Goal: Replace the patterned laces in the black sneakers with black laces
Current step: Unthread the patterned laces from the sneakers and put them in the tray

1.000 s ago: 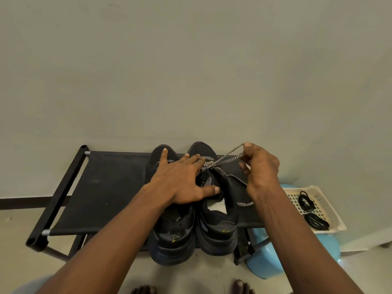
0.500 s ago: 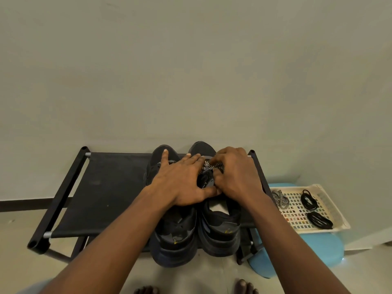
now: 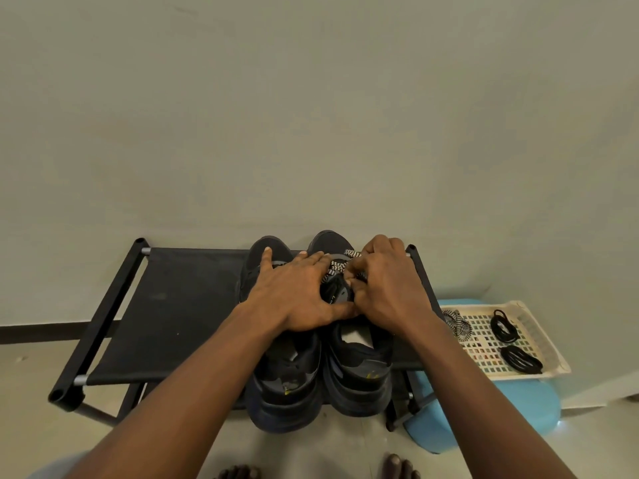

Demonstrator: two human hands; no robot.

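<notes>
Left hand (image 3: 297, 292) flat, fingers straight, pressing on sneakers (image 3: 359, 371) on rack (image 3: 173, 305). Right hand (image 3: 383, 288) curled, pinching patterned lace (image 3: 337, 266) at the eyelets. Probably light, limp cord: grip close to each eyelet. Black laces (image 3: 505, 326) waiting in tray (image 3: 549, 354).

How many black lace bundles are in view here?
2, both in the cream tray: the far bundle and the near bundle. Others may be hidden from this view.
</notes>
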